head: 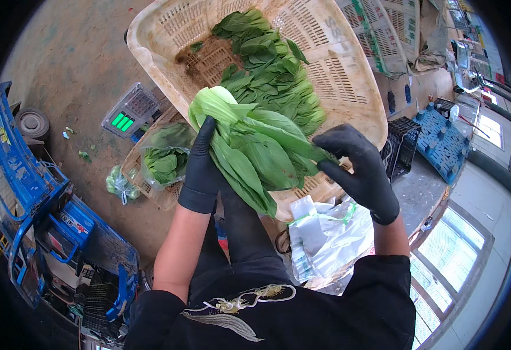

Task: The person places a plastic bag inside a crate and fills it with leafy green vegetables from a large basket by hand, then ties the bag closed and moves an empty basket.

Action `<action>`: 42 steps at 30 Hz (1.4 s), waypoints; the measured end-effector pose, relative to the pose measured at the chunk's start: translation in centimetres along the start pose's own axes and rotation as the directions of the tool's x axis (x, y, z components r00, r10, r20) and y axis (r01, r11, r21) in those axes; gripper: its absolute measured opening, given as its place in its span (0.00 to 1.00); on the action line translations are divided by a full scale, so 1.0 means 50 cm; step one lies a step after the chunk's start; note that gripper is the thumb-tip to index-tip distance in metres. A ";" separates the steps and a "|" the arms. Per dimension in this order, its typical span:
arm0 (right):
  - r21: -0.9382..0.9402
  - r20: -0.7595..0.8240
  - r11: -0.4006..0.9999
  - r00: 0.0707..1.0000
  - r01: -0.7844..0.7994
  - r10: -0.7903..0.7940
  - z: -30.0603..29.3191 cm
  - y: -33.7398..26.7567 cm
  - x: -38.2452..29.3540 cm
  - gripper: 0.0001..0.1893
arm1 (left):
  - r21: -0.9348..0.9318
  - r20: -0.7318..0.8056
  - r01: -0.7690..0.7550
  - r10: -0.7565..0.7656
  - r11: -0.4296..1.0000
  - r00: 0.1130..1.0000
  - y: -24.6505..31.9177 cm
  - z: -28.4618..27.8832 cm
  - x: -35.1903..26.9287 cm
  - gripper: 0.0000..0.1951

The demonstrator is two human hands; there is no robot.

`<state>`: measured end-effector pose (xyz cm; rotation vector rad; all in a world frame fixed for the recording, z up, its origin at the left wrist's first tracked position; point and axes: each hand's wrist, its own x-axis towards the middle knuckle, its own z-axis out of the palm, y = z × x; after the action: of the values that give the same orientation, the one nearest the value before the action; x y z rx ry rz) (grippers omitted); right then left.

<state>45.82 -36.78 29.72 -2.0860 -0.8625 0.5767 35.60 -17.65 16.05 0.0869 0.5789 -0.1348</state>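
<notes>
My left hand (203,170), in a black glove, grips a head of bok choy (259,148) near its pale base, thumb on top. The head lies tilted, with its base at the upper left and its leaves fanned toward me. At the leaf tips, my gloved right hand (358,168) pinches one leaf between thumb and fingers. Under and beyond it is a large, soiled plastic crate (338,83). More bok choy (273,65) lies stacked inside along the crate's right side, leaves to the left.
A digital scale (133,109) with a lit green display stands on the left, beside a basket (128,164) with bagged greens (165,164). A tied bag (120,183) lies on the floor. Clear plastic bags (325,240) rest near my right forearm. A blue vehicle (67,218) stands left.
</notes>
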 end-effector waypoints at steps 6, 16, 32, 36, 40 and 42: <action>0.614 0.566 0.734 0.809 -0.289 -0.156 0.019 -0.015 -0.032 0.06 | 0.015 -0.093 -0.171 0.171 0.985 0.981 -0.002 -0.042 -0.026 0.29; -0.343 -0.219 0.923 0.970 -0.173 0.101 0.190 0.412 0.277 0.17 | 0.267 -0.207 -0.442 0.499 0.856 0.842 0.109 -0.248 -0.297 0.26; -0.272 0.435 0.923 0.890 0.273 -0.135 0.451 0.662 0.381 0.32 | 0.446 -0.367 -0.079 0.263 0.891 0.892 -0.022 -0.290 -0.340 0.28; 0.193 0.126 0.976 0.989 -0.097 0.073 0.270 0.572 0.272 0.28 | 0.820 0.181 -0.255 0.190 0.513 0.965 0.024 -0.196 -0.217 0.32; 0.338 0.016 0.923 0.982 -0.183 0.189 0.148 0.323 0.133 0.38 | 0.863 0.452 -0.474 0.150 0.174 0.879 0.028 -0.055 -0.146 0.33; 0.093 0.196 0.995 0.979 0.042 -0.059 0.151 0.248 0.033 0.40 | 0.824 0.543 -0.558 0.144 0.096 0.827 0.003 -0.021 -0.125 0.35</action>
<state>46.77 -37.51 15.16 -1.9441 -0.9817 0.7914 29.86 -16.76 18.64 1.5178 -0.0083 -0.0028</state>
